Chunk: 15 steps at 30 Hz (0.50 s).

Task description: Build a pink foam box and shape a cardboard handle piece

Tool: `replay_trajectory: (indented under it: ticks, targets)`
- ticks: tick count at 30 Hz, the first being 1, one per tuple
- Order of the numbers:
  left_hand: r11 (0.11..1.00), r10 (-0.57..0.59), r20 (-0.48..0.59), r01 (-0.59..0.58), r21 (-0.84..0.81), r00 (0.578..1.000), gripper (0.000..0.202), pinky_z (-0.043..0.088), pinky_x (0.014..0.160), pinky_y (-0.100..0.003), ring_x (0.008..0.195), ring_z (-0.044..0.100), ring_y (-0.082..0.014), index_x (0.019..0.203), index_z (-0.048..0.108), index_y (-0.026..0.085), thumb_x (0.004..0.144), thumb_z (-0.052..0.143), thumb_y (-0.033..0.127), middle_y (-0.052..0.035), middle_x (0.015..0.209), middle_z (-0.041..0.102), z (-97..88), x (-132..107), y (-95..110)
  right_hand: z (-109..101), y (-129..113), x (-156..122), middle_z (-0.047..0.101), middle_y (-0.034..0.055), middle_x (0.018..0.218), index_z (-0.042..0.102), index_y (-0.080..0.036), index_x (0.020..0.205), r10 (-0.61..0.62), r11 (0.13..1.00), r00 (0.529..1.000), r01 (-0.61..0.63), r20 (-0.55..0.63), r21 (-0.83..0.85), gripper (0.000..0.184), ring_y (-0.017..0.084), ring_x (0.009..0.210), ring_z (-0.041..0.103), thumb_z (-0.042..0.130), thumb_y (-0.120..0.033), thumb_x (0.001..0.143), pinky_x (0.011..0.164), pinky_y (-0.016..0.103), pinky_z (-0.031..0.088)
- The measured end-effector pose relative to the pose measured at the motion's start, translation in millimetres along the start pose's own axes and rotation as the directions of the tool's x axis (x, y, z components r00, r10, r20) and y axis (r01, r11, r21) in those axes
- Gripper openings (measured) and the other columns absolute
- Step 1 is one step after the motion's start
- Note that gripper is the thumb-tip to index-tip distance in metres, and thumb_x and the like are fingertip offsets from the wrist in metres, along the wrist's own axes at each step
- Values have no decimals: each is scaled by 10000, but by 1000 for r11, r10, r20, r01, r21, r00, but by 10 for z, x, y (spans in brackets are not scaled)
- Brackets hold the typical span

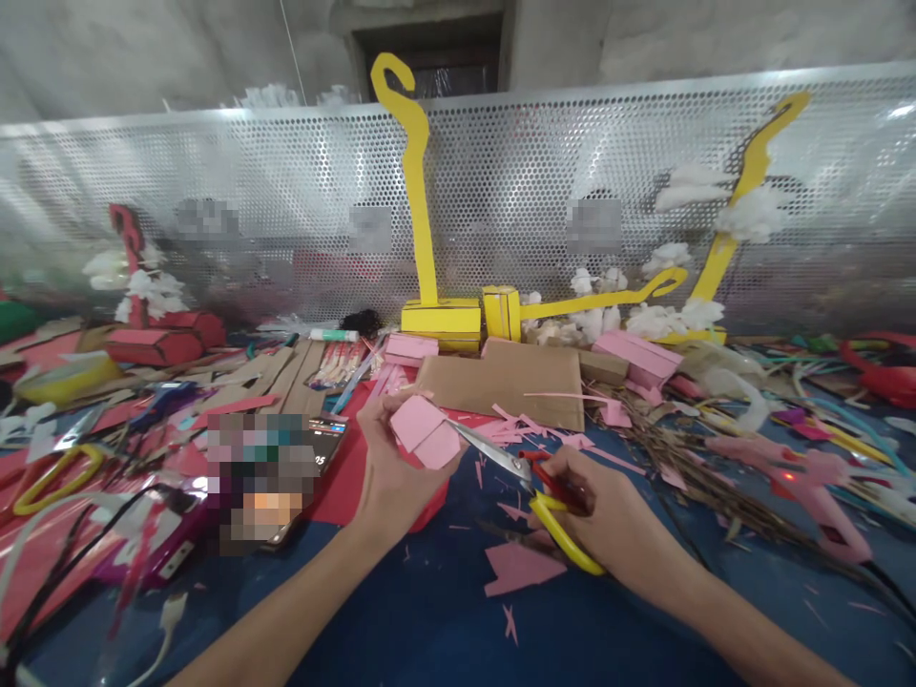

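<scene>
My left hand (390, 468) grips a small pink paper-covered box (426, 431), its end face turned toward me. In my right hand (608, 515) are scissors (554, 515) with one red and one yellow handle. The blades point left, and their tips reach the right edge of the pink box; whether they touch it I cannot tell. Pink paper offcuts (522, 565) lie below the scissors. Behind my left hand is a sheet of red paper (343, 487).
A phone (319, 458) lies left of my left hand. Cardboard (515, 382) and a yellow hooked shape on a box (440, 315) stand behind. At right are a pink glue gun (808, 487) and a bundle of twigs (687, 458). A perforated metal panel (501, 210) spans the back.
</scene>
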<state>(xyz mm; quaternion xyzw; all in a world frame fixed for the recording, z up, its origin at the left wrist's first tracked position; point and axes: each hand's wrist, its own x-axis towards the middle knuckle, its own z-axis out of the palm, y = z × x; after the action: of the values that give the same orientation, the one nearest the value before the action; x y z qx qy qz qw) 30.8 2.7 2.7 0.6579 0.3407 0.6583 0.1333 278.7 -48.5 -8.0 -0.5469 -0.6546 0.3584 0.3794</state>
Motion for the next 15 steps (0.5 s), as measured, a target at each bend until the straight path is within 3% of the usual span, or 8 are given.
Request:
replay_trajectory:
  ticks: [4, 15]
  targets:
    - [993, -111, 19, 112, -44, 994, 765, 527, 996, -464, 1174, 629, -240, 1229, 320, 295, 680, 847, 219, -79, 1244, 585, 23, -33, 3, 9, 6, -11, 673, -13, 744, 584, -233, 883, -21, 1000, 999, 22, -34, 22, 253, 172, 661, 646, 760, -363, 756, 534, 244, 517]
    - [979, -128, 26, 130, -156, 991, 740, 551, 987, -458, 1102, 645, -233, 1174, 360, 312, 653, 879, 236, -46, 1164, 601, 66, -13, 63, 5, 1, -4, 686, -2, 741, 611, -227, 883, -49, 999, 997, 49, -59, 2, 249, 182, 660, 642, 772, -362, 749, 554, 268, 530]
